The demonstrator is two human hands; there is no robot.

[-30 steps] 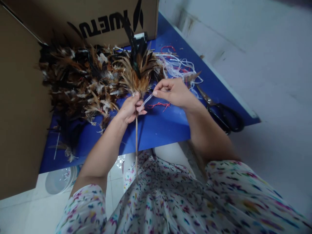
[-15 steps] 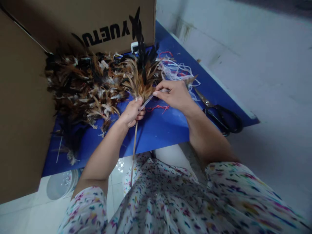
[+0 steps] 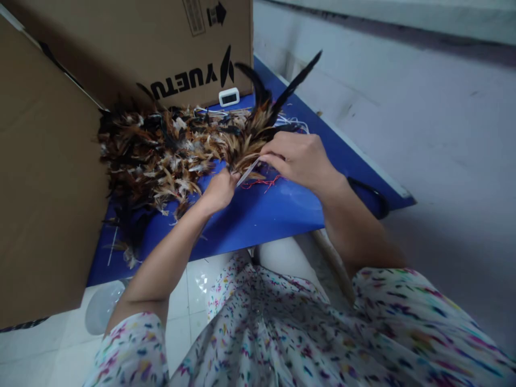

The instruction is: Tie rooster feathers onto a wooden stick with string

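Note:
My left hand point(image 3: 221, 190) is closed round the base of a bundle of brown and black feathers point(image 3: 258, 129). The bundle leans to the right, with two long black plumes at its top. A pale, translucent plastic strip point(image 3: 248, 173) runs taut from the left thumb to my right hand point(image 3: 298, 158), which pinches its other end. The stick under the bundle is hidden from view. Red string point(image 3: 269, 183) lies on the blue table just below the right hand.
A broad heap of loose feathers point(image 3: 157, 156) covers the left of the blue table point(image 3: 258, 226). Behind stand cardboard boxes point(image 3: 121, 48) and a small white digital clock point(image 3: 229, 97). White strips point(image 3: 300, 122) and a black scissors handle point(image 3: 373, 196) lie right.
The feather bundle has tipped from upright to the right, and its stick has gone out of sight. Both hands keep their hold on the strip. The camera view has shifted.

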